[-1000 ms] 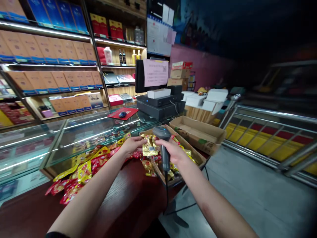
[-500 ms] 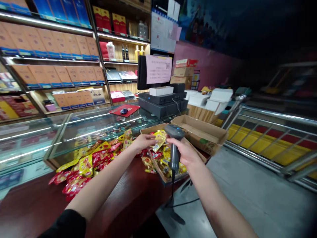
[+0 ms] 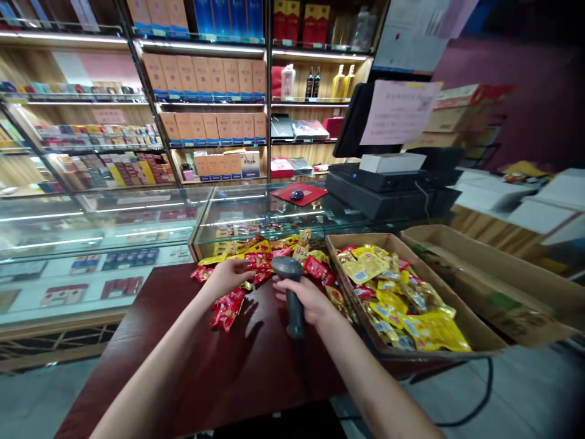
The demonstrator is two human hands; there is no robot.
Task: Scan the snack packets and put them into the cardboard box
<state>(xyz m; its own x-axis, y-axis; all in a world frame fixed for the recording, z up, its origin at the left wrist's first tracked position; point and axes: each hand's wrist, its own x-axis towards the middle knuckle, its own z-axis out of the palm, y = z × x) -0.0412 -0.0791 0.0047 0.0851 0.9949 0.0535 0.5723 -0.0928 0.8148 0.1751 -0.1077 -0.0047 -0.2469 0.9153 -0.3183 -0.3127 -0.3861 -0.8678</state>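
Note:
My right hand (image 3: pixel 311 299) is wrapped around the handle of a dark grey barcode scanner (image 3: pixel 295 314), held above the dark red tabletop with its head facing the shelves. My left hand (image 3: pixel 228 277) hovers at the pile of snack packets, fingers slightly curved and apart, with nothing clearly held. Just below it is a red snack packet (image 3: pixel 227 311). More red and yellow packets (image 3: pixel 320 269) lie heaped behind both hands, against the glass counter. To the right, a cardboard box (image 3: pixel 340 268) contains many yellow and gold packets (image 3: pixel 388 299).
A second cardboard box (image 3: pixel 516 311) stands right of the filled one. Behind are a glass display counter (image 3: pixel 150 244), a red mouse pad (image 3: pixel 283 192) with a mouse, and a monitor (image 3: pixel 354 125) with a paper sheet on it. A black cable (image 3: pixel 484 390) loops at lower right.
The view has turned left. My left hand has gone from above the box of packets to the pile on the table. My right hand has moved left too, still gripping the barcode scanner.

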